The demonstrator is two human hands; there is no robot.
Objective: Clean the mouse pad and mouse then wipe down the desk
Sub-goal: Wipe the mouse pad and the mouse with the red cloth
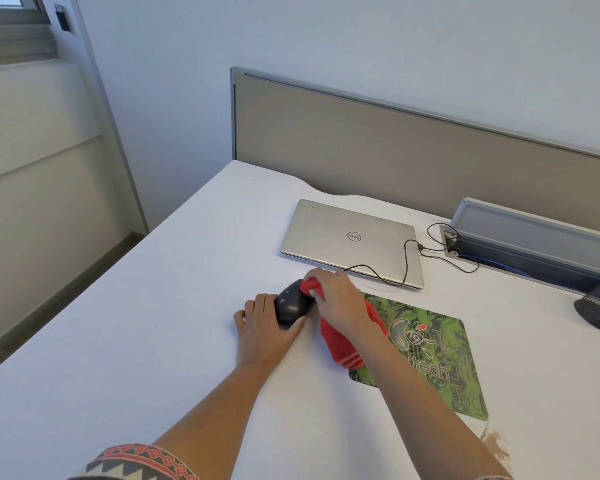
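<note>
Halfway-ish by the looks: left hand (264, 327) clamps the mouse (291, 304) on the desk (153, 306), right hand (340, 299) rubs it with a red cloth (340, 344). Mouse pad (440, 355) sits beside; brown smudge (496, 445) remains, desk probably unwiped.

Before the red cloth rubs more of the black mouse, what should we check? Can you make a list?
1. Black computer mouse held steady: ok, the left hand grips its near side on the white desk.
2. Red towel cloth on the mouse: ok, the right hand presses its bunched end on top.
3. Mouse off the green patterned mouse pad: ok, it sits beside the pad.
4. Black cable clear of the hands: not ok, it runs just behind the right hand.
5. Silver closed laptop out of the way: ok.
6. Mouse clean underneath: cannot tell.
</note>
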